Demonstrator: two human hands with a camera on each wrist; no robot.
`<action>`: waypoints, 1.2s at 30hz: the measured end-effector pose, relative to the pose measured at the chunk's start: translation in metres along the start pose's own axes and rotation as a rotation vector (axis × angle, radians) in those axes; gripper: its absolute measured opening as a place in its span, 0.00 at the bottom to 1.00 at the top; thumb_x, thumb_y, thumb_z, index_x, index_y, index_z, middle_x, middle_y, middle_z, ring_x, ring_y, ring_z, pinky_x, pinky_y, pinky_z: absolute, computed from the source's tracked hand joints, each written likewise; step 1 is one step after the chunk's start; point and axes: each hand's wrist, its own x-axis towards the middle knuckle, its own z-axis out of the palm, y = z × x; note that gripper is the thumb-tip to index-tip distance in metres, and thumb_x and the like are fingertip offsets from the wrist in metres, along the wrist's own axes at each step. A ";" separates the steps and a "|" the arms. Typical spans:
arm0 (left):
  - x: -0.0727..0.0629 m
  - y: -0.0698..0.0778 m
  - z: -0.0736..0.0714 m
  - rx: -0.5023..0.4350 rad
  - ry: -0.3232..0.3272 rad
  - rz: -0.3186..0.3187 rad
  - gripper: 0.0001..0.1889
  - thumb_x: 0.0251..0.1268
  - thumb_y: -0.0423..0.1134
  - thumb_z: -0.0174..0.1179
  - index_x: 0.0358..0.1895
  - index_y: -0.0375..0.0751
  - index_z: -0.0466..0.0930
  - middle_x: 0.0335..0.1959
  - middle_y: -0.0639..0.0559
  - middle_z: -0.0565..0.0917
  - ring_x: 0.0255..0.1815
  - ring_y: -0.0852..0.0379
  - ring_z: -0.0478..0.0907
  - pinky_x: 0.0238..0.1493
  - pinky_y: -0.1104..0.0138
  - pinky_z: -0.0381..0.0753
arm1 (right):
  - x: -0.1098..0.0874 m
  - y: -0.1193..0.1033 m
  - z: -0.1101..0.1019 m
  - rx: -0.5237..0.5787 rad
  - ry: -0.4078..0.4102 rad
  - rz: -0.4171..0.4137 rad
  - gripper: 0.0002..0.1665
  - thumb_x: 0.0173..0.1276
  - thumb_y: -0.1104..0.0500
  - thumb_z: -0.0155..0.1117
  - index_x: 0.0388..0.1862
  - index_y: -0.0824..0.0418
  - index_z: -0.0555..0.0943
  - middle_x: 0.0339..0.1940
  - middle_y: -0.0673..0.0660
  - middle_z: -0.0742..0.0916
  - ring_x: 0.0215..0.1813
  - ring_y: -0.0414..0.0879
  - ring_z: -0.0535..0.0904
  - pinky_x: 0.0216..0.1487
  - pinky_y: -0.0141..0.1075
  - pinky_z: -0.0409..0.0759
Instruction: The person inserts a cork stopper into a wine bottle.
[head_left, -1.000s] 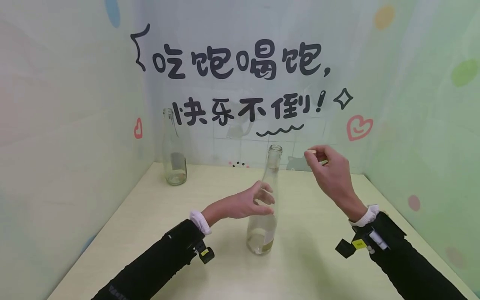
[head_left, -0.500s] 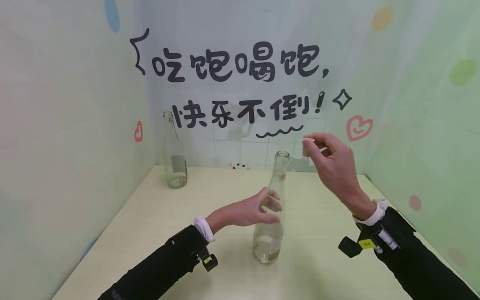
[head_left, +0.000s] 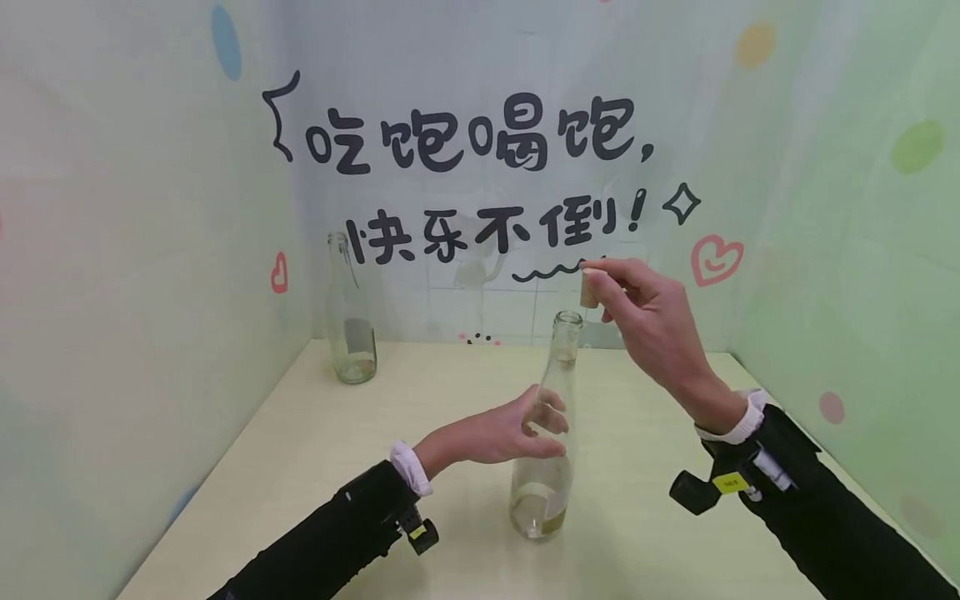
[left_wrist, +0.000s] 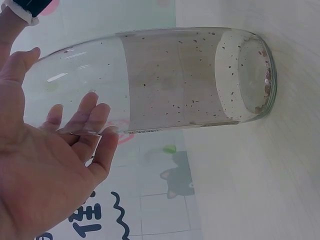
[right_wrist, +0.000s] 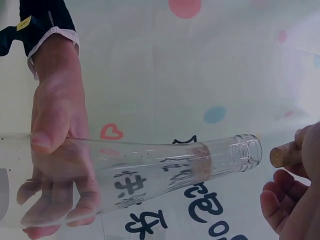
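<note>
My left hand point(head_left: 498, 435) curls round the middle of a clear glass bottle point(head_left: 542, 492), fingers showing through the glass. The bottle leans slightly right at the top, its base at the tabletop. Dark specks dot its body point(left_wrist: 170, 80) in the left wrist view, and a brownish band point(right_wrist: 202, 161) shows in its neck in the right wrist view. Between thumb and fingers, my right hand point(head_left: 652, 329) pinches a cork point(head_left: 589, 292) pointing downward, just above and right of the open bottle mouth point(head_left: 568, 318). A small gap separates cork and rim point(right_wrist: 256, 152).
Another clear glass bottle point(head_left: 352, 333) stands upright at the back left of the pale tabletop point(head_left: 435, 375). Printed walls enclose the table at the left, back point(head_left: 420, 308) and right point(head_left: 840, 250).
My right hand has brought the cork left, close to the bottle mouth, and turned it to point down. The bottle in my left hand has shifted a little right and nearer.
</note>
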 end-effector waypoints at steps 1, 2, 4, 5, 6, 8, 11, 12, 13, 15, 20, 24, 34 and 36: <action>0.000 0.000 0.000 0.007 -0.001 0.003 0.29 0.74 0.42 0.63 0.69 0.40 0.59 0.66 0.40 0.76 0.68 0.48 0.73 0.63 0.63 0.77 | 0.000 0.000 0.001 -0.001 -0.001 -0.003 0.14 0.79 0.59 0.62 0.57 0.60 0.87 0.36 0.55 0.86 0.36 0.47 0.78 0.37 0.30 0.79; 0.000 0.000 0.000 0.016 -0.004 0.006 0.29 0.75 0.42 0.63 0.70 0.39 0.60 0.66 0.39 0.76 0.69 0.47 0.73 0.64 0.63 0.77 | 0.000 -0.001 0.001 -0.001 -0.003 -0.005 0.14 0.79 0.58 0.62 0.57 0.60 0.87 0.36 0.55 0.86 0.36 0.48 0.78 0.37 0.30 0.79; 0.001 -0.001 0.000 0.026 -0.005 0.011 0.29 0.74 0.42 0.63 0.70 0.40 0.61 0.66 0.39 0.76 0.69 0.46 0.72 0.65 0.62 0.76 | 0.000 -0.001 0.003 0.002 -0.006 -0.008 0.14 0.79 0.59 0.62 0.58 0.60 0.87 0.37 0.55 0.86 0.36 0.48 0.78 0.37 0.30 0.79; 0.001 -0.001 0.000 0.027 -0.004 0.013 0.28 0.74 0.42 0.63 0.70 0.40 0.61 0.66 0.39 0.76 0.70 0.45 0.72 0.65 0.62 0.76 | 0.000 -0.001 0.004 0.004 -0.006 -0.009 0.14 0.79 0.58 0.62 0.58 0.60 0.87 0.37 0.55 0.86 0.35 0.48 0.78 0.36 0.30 0.78; 0.001 -0.001 0.000 0.026 -0.004 0.013 0.28 0.74 0.43 0.63 0.70 0.40 0.62 0.66 0.38 0.76 0.70 0.43 0.72 0.65 0.62 0.76 | 0.000 -0.001 0.004 0.006 -0.008 -0.008 0.14 0.79 0.58 0.62 0.58 0.60 0.87 0.37 0.55 0.86 0.35 0.47 0.78 0.36 0.30 0.78; 0.001 -0.001 0.000 0.022 -0.002 0.011 0.28 0.74 0.43 0.63 0.70 0.41 0.62 0.66 0.38 0.76 0.70 0.43 0.72 0.64 0.62 0.76 | 0.000 0.000 0.006 0.010 -0.012 -0.004 0.14 0.79 0.58 0.62 0.58 0.60 0.87 0.37 0.55 0.86 0.35 0.47 0.79 0.36 0.31 0.79; 0.001 0.000 0.000 0.018 0.001 0.008 0.28 0.73 0.43 0.63 0.70 0.41 0.63 0.66 0.39 0.76 0.69 0.43 0.72 0.63 0.63 0.77 | 0.000 0.001 0.008 0.015 -0.016 0.000 0.14 0.79 0.58 0.61 0.58 0.60 0.87 0.38 0.55 0.87 0.36 0.48 0.79 0.37 0.32 0.80; 0.001 -0.001 0.000 0.018 0.001 0.010 0.29 0.73 0.43 0.63 0.70 0.40 0.63 0.65 0.39 0.76 0.69 0.43 0.72 0.63 0.63 0.77 | 0.000 0.002 0.009 0.016 -0.019 0.000 0.14 0.79 0.59 0.61 0.58 0.61 0.86 0.39 0.55 0.86 0.36 0.48 0.79 0.38 0.33 0.80; 0.001 0.000 0.000 0.018 0.002 0.009 0.29 0.73 0.43 0.63 0.70 0.40 0.63 0.65 0.40 0.76 0.69 0.42 0.72 0.63 0.63 0.77 | -0.001 0.002 0.009 0.020 -0.022 0.000 0.15 0.79 0.59 0.61 0.58 0.61 0.86 0.39 0.55 0.86 0.36 0.50 0.80 0.38 0.33 0.80; 0.001 0.000 0.000 0.016 0.006 0.007 0.29 0.73 0.42 0.63 0.70 0.39 0.63 0.64 0.42 0.77 0.69 0.42 0.72 0.63 0.62 0.77 | -0.002 0.003 0.011 0.023 -0.027 -0.002 0.15 0.80 0.59 0.61 0.59 0.61 0.86 0.39 0.55 0.86 0.37 0.50 0.79 0.38 0.33 0.80; 0.000 0.000 0.002 0.006 0.017 0.002 0.28 0.74 0.41 0.64 0.69 0.41 0.63 0.63 0.46 0.77 0.70 0.41 0.72 0.63 0.61 0.78 | -0.005 0.005 0.015 0.020 -0.037 -0.002 0.15 0.80 0.59 0.61 0.60 0.60 0.85 0.41 0.55 0.86 0.36 0.48 0.79 0.37 0.32 0.79; 0.001 -0.001 0.003 0.001 0.015 0.002 0.26 0.74 0.41 0.63 0.68 0.42 0.63 0.64 0.43 0.77 0.69 0.43 0.72 0.63 0.62 0.78 | -0.007 0.007 0.016 0.023 -0.034 -0.001 0.16 0.79 0.60 0.62 0.60 0.61 0.85 0.42 0.55 0.87 0.36 0.49 0.79 0.37 0.33 0.80; 0.001 -0.002 0.003 -0.001 0.011 0.004 0.26 0.74 0.41 0.63 0.69 0.42 0.63 0.65 0.39 0.76 0.69 0.49 0.73 0.65 0.62 0.77 | -0.009 0.010 0.018 0.052 -0.017 -0.022 0.16 0.78 0.62 0.62 0.61 0.61 0.85 0.39 0.54 0.86 0.36 0.53 0.79 0.36 0.32 0.79; 0.002 -0.003 0.003 -0.003 0.009 0.006 0.26 0.74 0.40 0.63 0.68 0.42 0.63 0.66 0.38 0.75 0.69 0.48 0.73 0.65 0.62 0.77 | -0.009 0.010 0.019 0.057 -0.011 -0.025 0.16 0.78 0.62 0.62 0.61 0.61 0.85 0.39 0.54 0.86 0.35 0.51 0.79 0.36 0.31 0.79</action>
